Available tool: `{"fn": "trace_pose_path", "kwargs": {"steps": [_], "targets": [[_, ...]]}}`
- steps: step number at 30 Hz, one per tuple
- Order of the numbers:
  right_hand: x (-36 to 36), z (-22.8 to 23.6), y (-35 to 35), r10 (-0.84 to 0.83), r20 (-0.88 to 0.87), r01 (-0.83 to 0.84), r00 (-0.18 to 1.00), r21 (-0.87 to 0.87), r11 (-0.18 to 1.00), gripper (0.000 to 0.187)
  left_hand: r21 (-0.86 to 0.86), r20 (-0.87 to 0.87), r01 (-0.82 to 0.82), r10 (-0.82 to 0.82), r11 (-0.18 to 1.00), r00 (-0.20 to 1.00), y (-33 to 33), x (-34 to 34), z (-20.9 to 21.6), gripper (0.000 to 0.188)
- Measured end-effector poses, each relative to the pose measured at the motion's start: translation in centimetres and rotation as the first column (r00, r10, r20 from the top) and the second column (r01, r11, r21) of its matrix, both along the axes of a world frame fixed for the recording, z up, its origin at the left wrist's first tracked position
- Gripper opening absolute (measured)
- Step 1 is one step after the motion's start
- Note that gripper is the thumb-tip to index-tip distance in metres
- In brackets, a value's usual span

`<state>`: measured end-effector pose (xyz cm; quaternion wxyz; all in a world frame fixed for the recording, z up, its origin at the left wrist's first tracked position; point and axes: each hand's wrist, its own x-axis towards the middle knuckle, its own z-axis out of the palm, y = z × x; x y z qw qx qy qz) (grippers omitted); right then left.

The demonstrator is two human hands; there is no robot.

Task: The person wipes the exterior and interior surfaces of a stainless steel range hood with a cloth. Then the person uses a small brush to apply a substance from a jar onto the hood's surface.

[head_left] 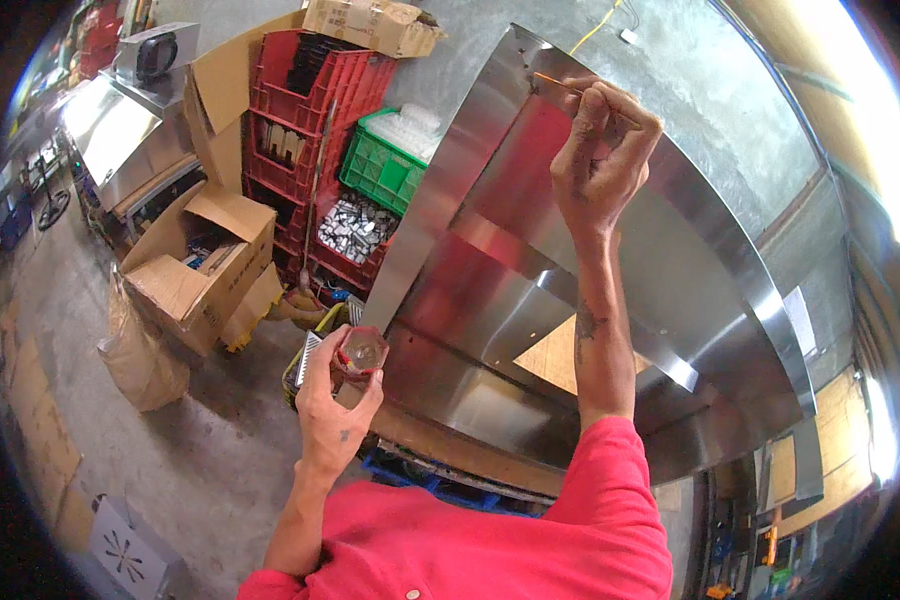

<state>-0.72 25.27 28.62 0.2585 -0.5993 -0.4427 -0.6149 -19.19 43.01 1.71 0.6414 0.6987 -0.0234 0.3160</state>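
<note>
My left hand (pixel 328 425) is wrapped round a small clear faceted cup (pixel 364 350) with a reddish rim; I look down into its open top. Higher up, my right hand (pixel 608 150) pinches a thin orange stick or fine brush (pixel 554 82), whose exact kind is too small to tell. The stick's tip points at the upper left corner of a large shiny stainless steel panel (pixel 700 300), near small dark holes; whether it touches the metal I cannot tell. The panel leans upright before me, with folded edges and a rectangular cut-out partly behind my right forearm.
Stacked red crates (pixel 282 90) stand left of the panel, beside a green crate (pixel 382 165) and small metal parts (pixel 355 230). Nearer left are an open cardboard box (pixel 205 290) and a crumpled sack (pixel 140 350). A blue pallet (pixel 410 475) lies below the panel.
</note>
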Motion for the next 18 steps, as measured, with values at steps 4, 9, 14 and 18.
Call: {"fn": "trace_pose_path", "kwargs": {"steps": [4,9,14,18], "targets": [[0.78,0.01,-0.40,-0.057,0.054,0.060,0.997,-0.049,0.997,0.012,0.036,0.007,-0.010,0.010,0.999,1.000,0.29,-0.01,-0.36,0.063],[1.00,0.11,-0.31,-0.085,0.100,0.092,0.991,-0.069,0.993,0.013,0.024,0.006,-0.011,0.011,1.000,1.000,0.37,-0.10,0.02,0.063],[0.82,0.09,-0.28,-0.141,0.080,0.146,0.987,-0.051,0.988,0.014,0.033,-0.007,-0.005,0.005,0.999,1.000,0.36,-0.13,-0.04,0.063],[1.02,0.09,-0.33,-0.122,0.069,0.125,0.990,-0.049,0.991,0.014,0.036,-0.003,-0.008,0.008,0.999,1.000,0.40,-0.02,-0.31,0.063]]}}
